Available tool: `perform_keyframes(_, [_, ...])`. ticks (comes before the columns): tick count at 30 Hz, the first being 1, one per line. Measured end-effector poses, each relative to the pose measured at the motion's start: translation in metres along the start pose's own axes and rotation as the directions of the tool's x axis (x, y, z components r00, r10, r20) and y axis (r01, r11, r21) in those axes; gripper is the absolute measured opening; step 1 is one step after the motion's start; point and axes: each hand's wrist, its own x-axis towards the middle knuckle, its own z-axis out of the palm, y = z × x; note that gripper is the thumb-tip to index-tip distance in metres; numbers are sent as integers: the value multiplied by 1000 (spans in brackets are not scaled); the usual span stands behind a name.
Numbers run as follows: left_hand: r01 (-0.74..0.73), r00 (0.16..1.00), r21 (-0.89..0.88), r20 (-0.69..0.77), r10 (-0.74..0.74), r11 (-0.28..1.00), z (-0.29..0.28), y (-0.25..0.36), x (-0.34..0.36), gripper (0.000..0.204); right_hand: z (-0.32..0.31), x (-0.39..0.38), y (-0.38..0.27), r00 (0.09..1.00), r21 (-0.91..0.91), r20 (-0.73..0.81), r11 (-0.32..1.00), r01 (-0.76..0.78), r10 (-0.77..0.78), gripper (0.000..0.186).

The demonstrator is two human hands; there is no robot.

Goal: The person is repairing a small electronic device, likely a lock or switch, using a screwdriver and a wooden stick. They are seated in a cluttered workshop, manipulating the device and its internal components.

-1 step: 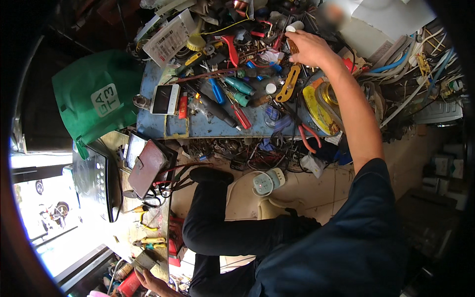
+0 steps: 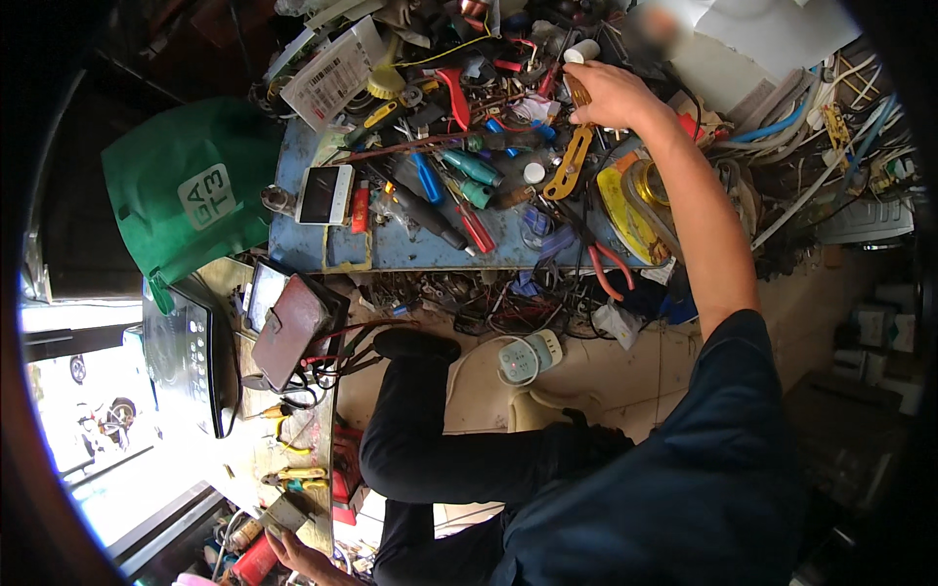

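Near the top of the frame, right of centre, reaches with the bare right hand (image 2: pixel 616 96) over a crowded blue workbench (image 2: pixel 420 256). Points the fingers leftward, right at a brown ribbed piece (image 2: pixel 578 92) and just beside a white cylinder (image 2: pixel 584 50). Cannot tell the grip there: clamped on the brown piece, or only laid against it. Has a yellow slotted plate (image 2: pixel 569 164) just below this hand in the frame, and lower down, near the bench edge, red-handled pliers (image 2: pixel 611 272).

Left of these, on the bench, shows a white cap (image 2: pixel 533 173), a teal-handled screwdriver (image 2: pixel 473 167), a blue-handled screwdriver (image 2: pixel 427 178), a red-handled screwdriver (image 2: pixel 476 230) and a white-framed device with a dark screen (image 2: pixel 324 195).

At lower left of the frame, holds the left hand (image 2: pixel 293 554) near a pale boxy object (image 2: pixel 285 515), with a red cylinder (image 2: pixel 257 560) just beside. Cannot tell either, at this angle, whether fingers together or apart. Farther up from this hand, on a side table (image 2: pixel 259 454), shows yellow-handled pliers (image 2: pixel 301 474) and a brown case (image 2: pixel 291 334). At centre, on the tiled floor (image 2: pixel 630 376), shows a pale power strip (image 2: pixel 532 359).
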Motion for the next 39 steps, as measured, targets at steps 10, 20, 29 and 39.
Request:
perform_keyframes(10, [120,991,-133,70,-111,984,-4,-30,5,31,27,31,11,976,230,-195,972,-48,94,63])
perform_keyframes(20, [478,866,-502,132,-483,720,-9,-41,5,57,13,16,-18,998,544,-14,837,57,-59,50])
perform_keyframes(29, [483,861,-481,110,-497,731,0,12,13,58,27,-11,-45,988,199,77,973,117,-135,81])
perform_keyframes(39, [478,860,-465,78,-504,745,2,-2,13,57,15,12,6,987,212,-129,970,119,-93,38])
